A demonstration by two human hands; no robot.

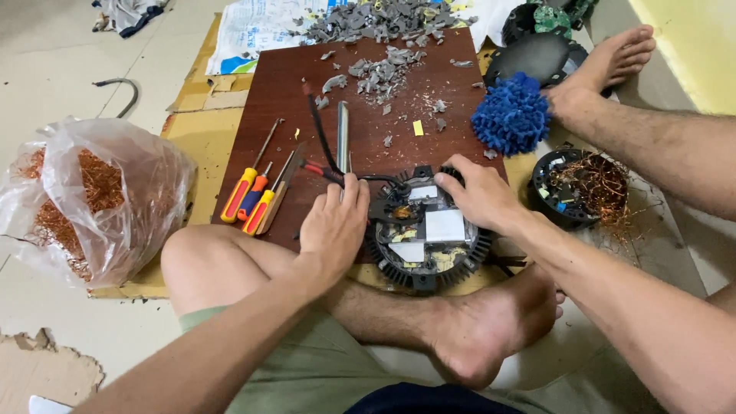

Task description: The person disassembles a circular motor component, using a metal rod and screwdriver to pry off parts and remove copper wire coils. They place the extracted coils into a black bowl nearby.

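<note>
On the dark brown wooden board [268, 92], at its near edge, sits the round black finned motor housing [424, 234] with pale foil patches on its top face. My left hand [333, 226] rests flat against its left side, fingers together and bent over the rim, touching a black cable [318, 130] that runs up the board; whether anything is pinched under the fingers I cannot tell. My right hand [479, 192] grips the upper right rim of the housing, fingers curled over the edge. My bare foot [491, 326] lies just below the housing.

Left of my left hand: three red-and-yellow-handled screwdrivers [249, 195] lying side by side. A grey metal rod [343, 134] lies beside the cable. Grey broken plastic fragments [379, 73] are scattered across the far part of the board.

Right of the board: a blue shaggy cloth [512, 115], and near it a second round black housing holding tangled copper wire [583, 184]. Far left on the floor: a clear plastic bag of copper wire [100, 199].
</note>
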